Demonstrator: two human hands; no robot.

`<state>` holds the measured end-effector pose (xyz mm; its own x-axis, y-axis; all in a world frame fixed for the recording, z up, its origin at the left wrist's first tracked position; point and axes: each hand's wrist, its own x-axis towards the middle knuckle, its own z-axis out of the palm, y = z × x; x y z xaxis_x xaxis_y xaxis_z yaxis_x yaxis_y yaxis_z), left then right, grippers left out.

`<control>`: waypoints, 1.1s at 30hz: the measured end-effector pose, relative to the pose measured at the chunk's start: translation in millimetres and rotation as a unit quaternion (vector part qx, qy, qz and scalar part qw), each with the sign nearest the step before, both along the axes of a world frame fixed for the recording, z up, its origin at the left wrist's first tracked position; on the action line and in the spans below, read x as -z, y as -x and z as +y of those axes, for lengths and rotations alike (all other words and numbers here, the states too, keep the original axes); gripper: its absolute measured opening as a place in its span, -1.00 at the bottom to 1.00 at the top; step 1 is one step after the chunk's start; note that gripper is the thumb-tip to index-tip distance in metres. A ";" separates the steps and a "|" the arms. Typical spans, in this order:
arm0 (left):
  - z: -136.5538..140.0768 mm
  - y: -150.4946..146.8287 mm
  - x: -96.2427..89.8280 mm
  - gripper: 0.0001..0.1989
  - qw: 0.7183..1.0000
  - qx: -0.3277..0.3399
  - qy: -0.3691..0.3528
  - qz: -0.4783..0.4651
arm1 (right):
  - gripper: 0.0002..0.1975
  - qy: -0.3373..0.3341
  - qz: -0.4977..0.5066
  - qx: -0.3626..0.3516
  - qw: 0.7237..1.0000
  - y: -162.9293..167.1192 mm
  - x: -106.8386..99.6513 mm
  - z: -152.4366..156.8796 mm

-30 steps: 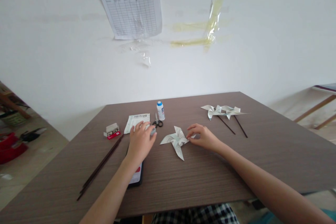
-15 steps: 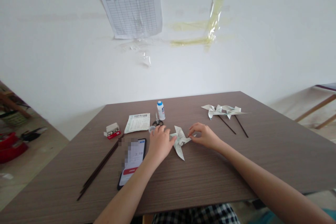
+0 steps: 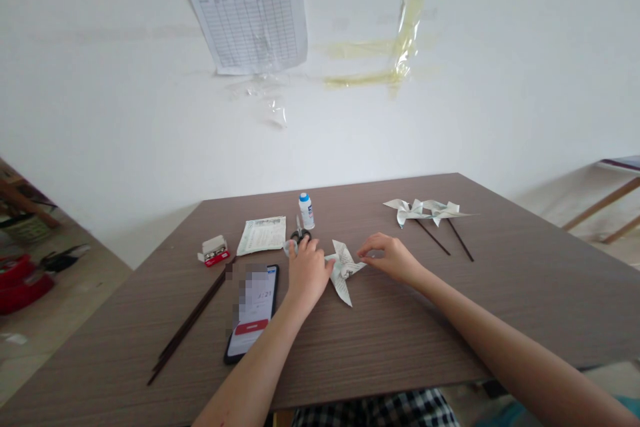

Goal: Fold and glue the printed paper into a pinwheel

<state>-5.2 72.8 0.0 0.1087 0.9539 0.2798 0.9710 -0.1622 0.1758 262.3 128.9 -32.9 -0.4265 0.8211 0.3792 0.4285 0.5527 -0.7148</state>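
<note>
A folded printed-paper pinwheel [image 3: 344, 271] lies flat on the table between my two hands. My left hand [image 3: 307, 268] rests palm down at its left side, fingers apart, with the thumb at the edge of one blade. Just beyond those fingertips are scissors [image 3: 301, 235] with dark handles and a small clear round item [image 3: 289, 248], partly covered by the fingers. My right hand [image 3: 390, 257] hovers by the pinwheel's right blade tip. Its thumb and forefinger are pinched together; anything between them is too small to make out.
Behind stand a white glue bottle [image 3: 307, 211] and a printed packet [image 3: 262, 235]. Leftward lie a red-white box [image 3: 215, 251], dark sticks [image 3: 187, 327] and a phone [image 3: 253, 317]. Two pinwheels on sticks [image 3: 429, 212] lie back right. A wall [image 3: 350, 140] borders the table.
My right hand has shifted slightly left and up, its fingertips drawing together near the blade tip. My left hand has moved only a little, and the pinwheel stays in place.
</note>
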 end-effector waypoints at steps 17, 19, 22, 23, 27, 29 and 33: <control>-4.1 -8.5 16.1 -0.88 0.991 -0.011 -0.078 -0.108 | -0.89 0.020 0.059 -0.022 0.998 2.0 5.4 0.9; -2.6 -8.3 19.3 -0.88 0.986 -0.005 -0.102 -0.131 | -0.89 0.021 0.071 -0.017 0.997 2.0 6.0 0.7; 0.7 -8.2 24.9 -0.87 0.980 -0.006 -0.127 -0.154 | -0.89 0.021 0.079 -0.006 0.997 2.0 5.5 -1.2; 1.9 -8.0 26.8 -0.88 0.978 -0.007 -0.132 -0.160 | -0.90 0.020 0.078 -0.001 0.997 2.1 4.8 -2.2; 5.6 -6.0 32.5 -0.88 0.971 -0.008 -0.155 -0.180 | -0.90 0.020 0.080 0.025 0.996 3.3 0.6 -5.3; 6.4 -5.3 33.9 -0.88 0.969 -0.009 -0.163 -0.185 | -0.89 0.023 0.090 0.030 0.995 3.8 -1.3 -5.5; 6.1 -6.6 35.7 -0.88 0.969 -0.013 -0.169 -0.181 | -0.87 0.033 0.119 0.039 0.992 3.3 -2.7 -4.1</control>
<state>1.3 78.8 -35.7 -0.0779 0.8022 0.5920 0.8597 -0.2466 0.4473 259.1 124.8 -30.3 -0.2657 0.8742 0.4064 0.2824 0.4737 -0.8342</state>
